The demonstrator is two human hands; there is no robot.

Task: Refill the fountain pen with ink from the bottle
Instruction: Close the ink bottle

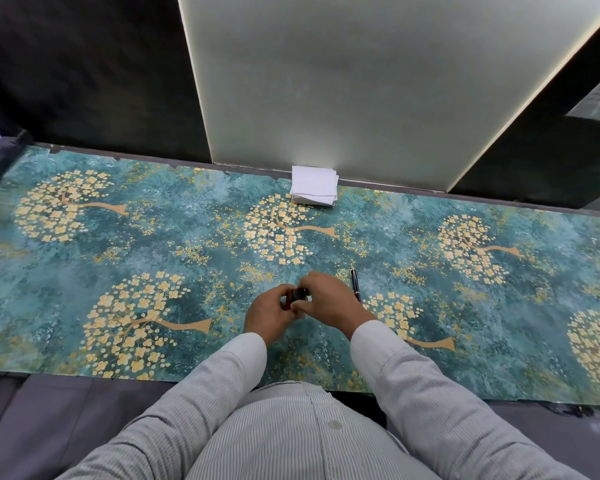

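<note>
A small ink bottle (pixel 299 294) with a black cap stands on the teal flowered table cover, mostly hidden between my hands. My left hand (pixel 270 315) wraps the bottle's body from the left. My right hand (pixel 328 299) has its fingers closed over the black cap from above and the right. A slim black fountain pen (pixel 355 284) with a gold clip lies on the cover just right of my right hand, pointing away from me; its near end is hidden behind that hand.
A stack of white paper tissues (pixel 314 190) sits at the back edge against a pale wall panel. The teal cover (pixel 153 244) with gold tree prints spans the whole table. The table's front edge is close to my body.
</note>
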